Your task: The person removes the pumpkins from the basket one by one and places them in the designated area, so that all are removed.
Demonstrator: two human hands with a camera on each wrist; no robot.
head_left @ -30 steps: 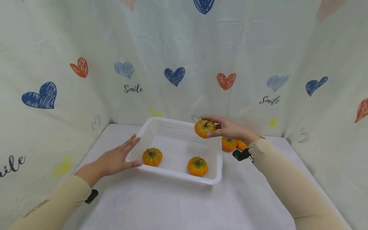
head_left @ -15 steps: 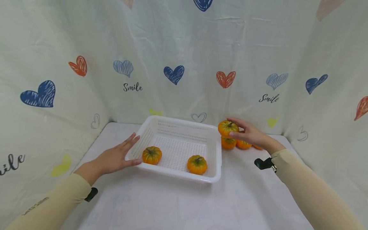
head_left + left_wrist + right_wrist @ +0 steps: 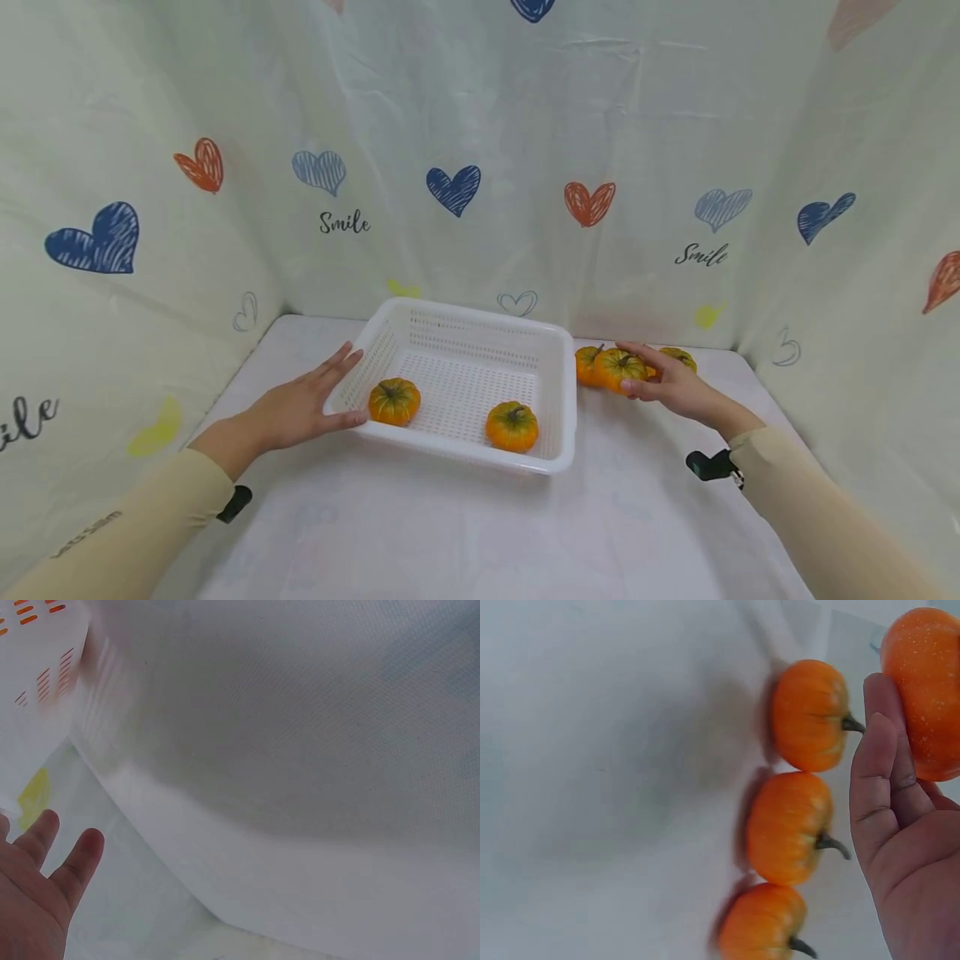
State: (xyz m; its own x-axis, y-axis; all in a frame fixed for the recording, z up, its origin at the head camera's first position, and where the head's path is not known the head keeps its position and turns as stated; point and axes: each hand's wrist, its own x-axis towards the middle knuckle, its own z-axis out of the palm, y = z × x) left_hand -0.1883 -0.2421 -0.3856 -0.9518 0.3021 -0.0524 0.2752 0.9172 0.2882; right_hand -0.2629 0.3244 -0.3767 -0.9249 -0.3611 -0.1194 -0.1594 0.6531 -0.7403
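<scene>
Nearest, two pale sleeves (image 3: 123,542) reach forward over a white table (image 3: 450,533). The left hand (image 3: 303,408) lies at about nine o'clock from the basket (image 3: 478,454), its fingers straight and spread against that end of the rim, not wrapped round anything. This white, perforated basket has its long axis running from just past nine to just past three. Inside, one pumpkin (image 3: 393,402) sits towards eight o'clock and a second pumpkin (image 3: 512,427) towards five, well apart from each other. Outside the basket's three o'clock end, the right hand (image 3: 678,387) holds another, the held pumpkin (image 3: 619,369), between thumb and fingers. It lies between nine and ten o'clock from that hand, and far across the basket, just before three, from the left one. Squat, ribbed and wider than tall, it looks orange with a greenish crown in the head view; the right wrist view shows pale specks on its skin. Whether its base touches the table, I cannot tell. Behind it is a row of three pumpkins (image 3: 789,827), set side by side, with dark stems. Farthest, towards twelve, hangs a pale curtain (image 3: 517,100) printed with hearts (image 3: 453,191).
</scene>
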